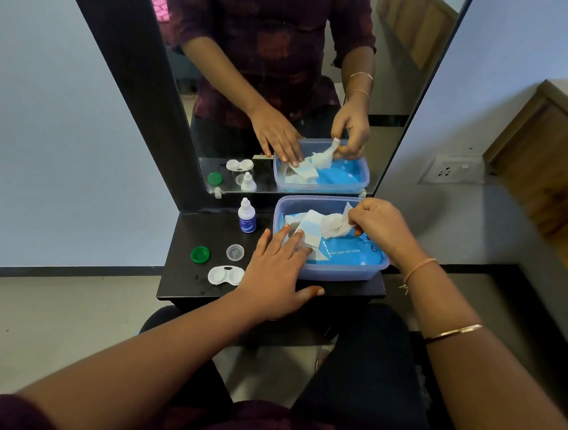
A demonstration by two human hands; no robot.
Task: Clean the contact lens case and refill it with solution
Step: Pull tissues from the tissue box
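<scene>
The head camera is looking down on a small black tabletop (185, 285) standing against a tall black-framed mirror (284, 82). The right hand (380, 225) is reaching into a translucent blue plastic tub (339, 273) and its grip is pinching closed on a crumpled white wet wipe (335, 226), thumb and fingertips gathering the tissue just above the opening of a flat blue packet of wet wipes (350, 252) lying inside the tub. The left hand (277, 271) is lying flat and spread, its grip open and holding nothing; its fingertips are pressing down on the near-left end of the packet, over the striped opening flap, just left of the right grip, while its thumb is resting on the tabletop edge in front of the tub.

The white twin-cup contact lens case (226, 275) is sitting open on the tabletop just left of the left hand, apart from it, both cups uncovered. Farther left of that grip a round green screw cap (200, 254) is lying on the tabletop, and a clear round plastic cap (235, 252) is resting between the green cap and the left fingers. Beyond them, a small white dropper bottle of solution with a blue label (247, 216) is standing upright just beside the tub's left wall. The mirror is reflecting both hands, the tub and the small items.
</scene>
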